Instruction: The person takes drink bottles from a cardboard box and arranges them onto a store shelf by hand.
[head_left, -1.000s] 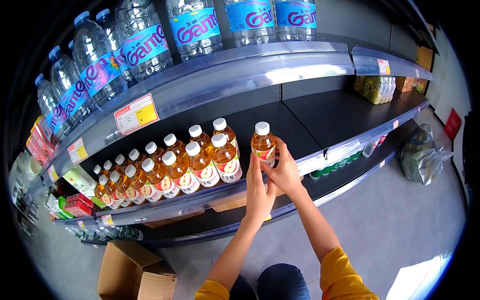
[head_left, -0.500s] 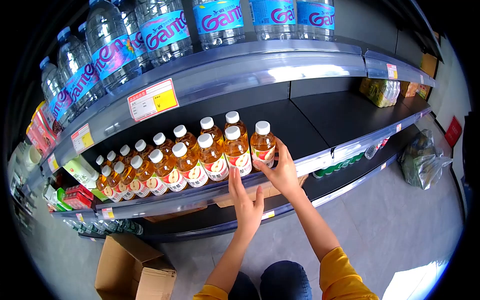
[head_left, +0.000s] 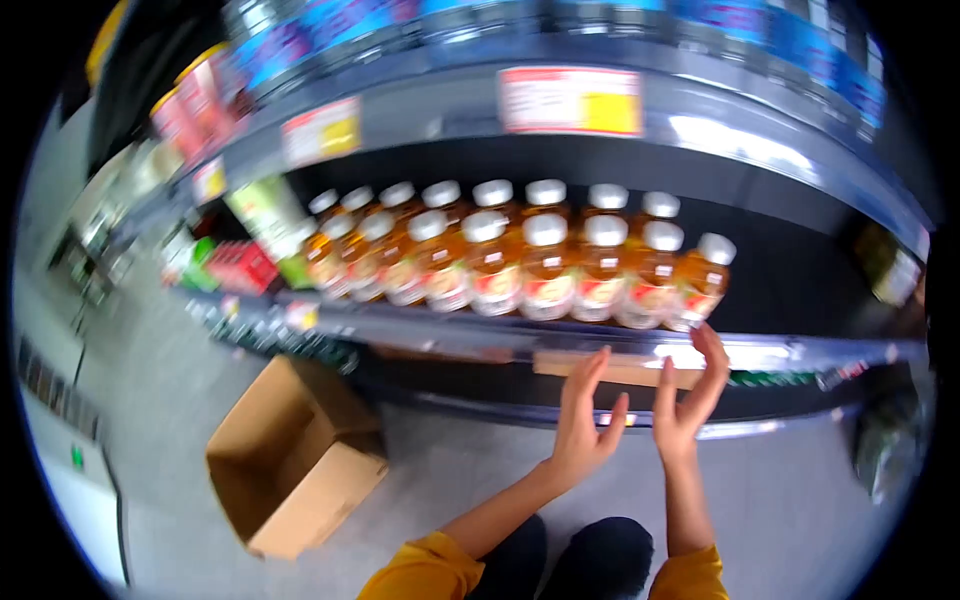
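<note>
Amber juice bottles with white caps and apple labels stand upright in two rows on the middle shelf (head_left: 440,328). At the right end of the front row is a juice bottle (head_left: 702,280), close beside its neighbour. My right hand (head_left: 688,398) is just below that bottle, fingers apart and holding nothing; whether a fingertip still touches its base I cannot tell. My left hand (head_left: 585,425) hangs in front of the shelf edge, thumb and fingers spread, with nothing in it. The view is blurred by motion.
An open cardboard box (head_left: 300,460) stands on the floor at left. Large water bottles (head_left: 460,20) line the upper shelf, with price tags (head_left: 570,100) along its edge. Red packs (head_left: 240,265) sit left of the juice. A plastic bag (head_left: 885,450) lies at right.
My right hand has let go of the end bottle and drawn back below it. That bottle now stands against the row. My left hand has lowered from the shelf edge; the view has turned left.
</note>
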